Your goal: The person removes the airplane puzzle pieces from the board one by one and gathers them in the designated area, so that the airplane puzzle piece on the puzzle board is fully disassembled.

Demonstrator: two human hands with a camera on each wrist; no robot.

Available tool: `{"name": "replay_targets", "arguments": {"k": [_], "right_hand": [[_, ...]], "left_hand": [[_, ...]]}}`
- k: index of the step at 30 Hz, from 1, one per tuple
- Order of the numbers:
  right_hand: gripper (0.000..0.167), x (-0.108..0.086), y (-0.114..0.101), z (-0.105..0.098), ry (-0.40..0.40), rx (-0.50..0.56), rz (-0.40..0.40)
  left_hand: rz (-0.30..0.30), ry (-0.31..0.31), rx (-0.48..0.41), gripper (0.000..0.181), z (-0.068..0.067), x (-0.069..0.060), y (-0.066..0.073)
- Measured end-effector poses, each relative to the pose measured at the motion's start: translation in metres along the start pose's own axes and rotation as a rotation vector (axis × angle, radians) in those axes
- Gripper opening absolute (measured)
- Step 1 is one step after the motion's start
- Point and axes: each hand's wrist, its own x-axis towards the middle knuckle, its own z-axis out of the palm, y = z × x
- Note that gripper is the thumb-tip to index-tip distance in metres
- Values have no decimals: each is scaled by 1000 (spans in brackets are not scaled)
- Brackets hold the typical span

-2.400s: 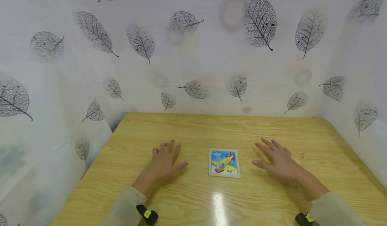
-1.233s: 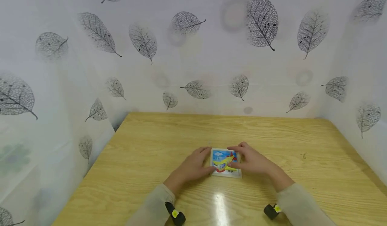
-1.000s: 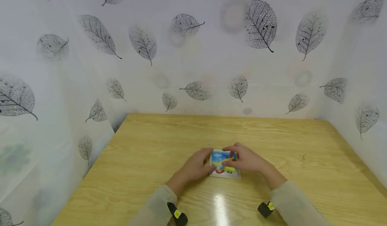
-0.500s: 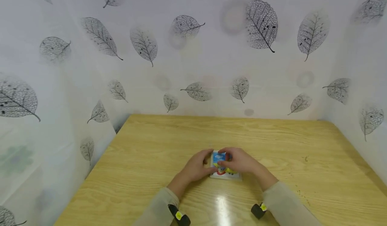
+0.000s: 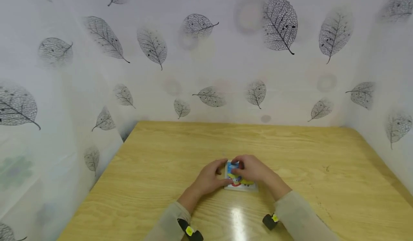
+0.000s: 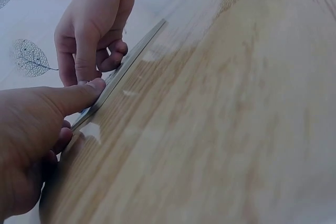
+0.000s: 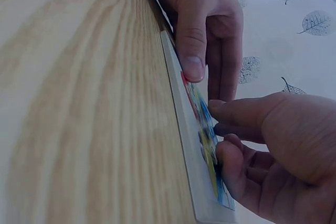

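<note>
A small square picture puzzle (image 5: 240, 188) with a light frame lies flat on the wooden table. My left hand (image 5: 207, 179) grips its left side, thumb on the lower left of the picture and fingers along the frame's edge. Over the upper part of the picture, my right hand (image 5: 255, 169) has thumb and fingertips curled down on the surface. In the right wrist view the puzzle's frame (image 7: 184, 124) is seen edge-on, with the right fingertips (image 7: 223, 153) touching the picture; whether they pinch a piece cannot be told. The right hand covers the picture's upper right.
The wooden table (image 5: 155, 144) extends around the puzzle. Behind and beside it hangs a pale curtain (image 5: 219, 62) printed with leaves. Black bands with yellow marks sit at both wrists, and light glares off the table below the puzzle.
Both hands have come in from either side to the puzzle. The left has stayed at its left side, while the right has slid leftward across the picture, its fingers curling more.
</note>
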Motion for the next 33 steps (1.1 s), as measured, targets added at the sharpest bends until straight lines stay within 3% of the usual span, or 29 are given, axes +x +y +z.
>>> {"name": "replay_targets", "arguments": {"k": [6, 11, 17, 25, 33], "right_hand": [[32, 2, 1, 0, -15, 63, 41], [29, 4, -3, 1, 7, 44, 49], [28, 7, 4, 4, -30, 148, 88], [31, 5, 5, 7, -18, 148, 107], [23, 7, 10, 10, 39, 309, 147]], "left_hand": [[16, -5, 13, 68, 0, 1, 1], [21, -23, 12, 64, -3, 1, 4], [0, -28, -3, 63, -3, 2, 4], [-5, -32, 13, 62, -1, 0, 1], [-3, -10, 2, 66, 0, 2, 0]]}}
